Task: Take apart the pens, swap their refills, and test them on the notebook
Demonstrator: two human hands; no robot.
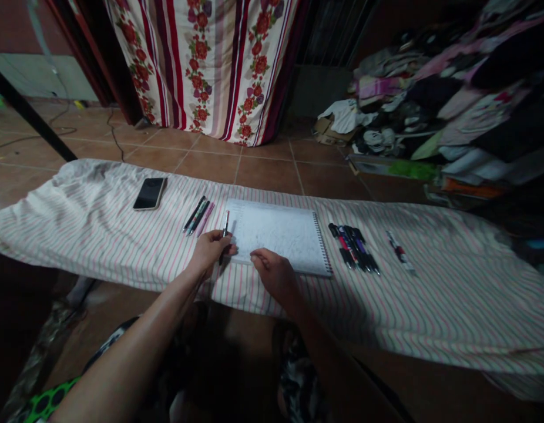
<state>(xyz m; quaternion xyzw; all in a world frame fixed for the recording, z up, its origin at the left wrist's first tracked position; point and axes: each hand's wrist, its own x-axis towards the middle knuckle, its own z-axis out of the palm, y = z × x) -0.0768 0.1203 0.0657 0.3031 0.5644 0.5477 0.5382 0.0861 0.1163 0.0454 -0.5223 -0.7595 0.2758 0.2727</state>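
Observation:
My left hand [210, 249] is closed around a pen [227, 221], which stands nearly upright at the left edge of the spiral notebook [283, 226]. The notebook lies open, its wire binding on the right, with faint marks on the white page. Over the notebook's near edge, my right hand [275, 275] has its fingers curled with thumb and forefinger together; whatever they may hold is too small to make out. Left of the notebook lie three pens [198, 216], two dark and one pink. To its right, several dark pens [353, 248] lie side by side.
A striped cloth [435, 305] covers the long, narrow surface. On it are a phone [149, 194] at the left and a white, red and dark pen-like item [400, 254] at the right. Beyond are a floral curtain [201, 64], tiled floor and heaped clothes [413, 100].

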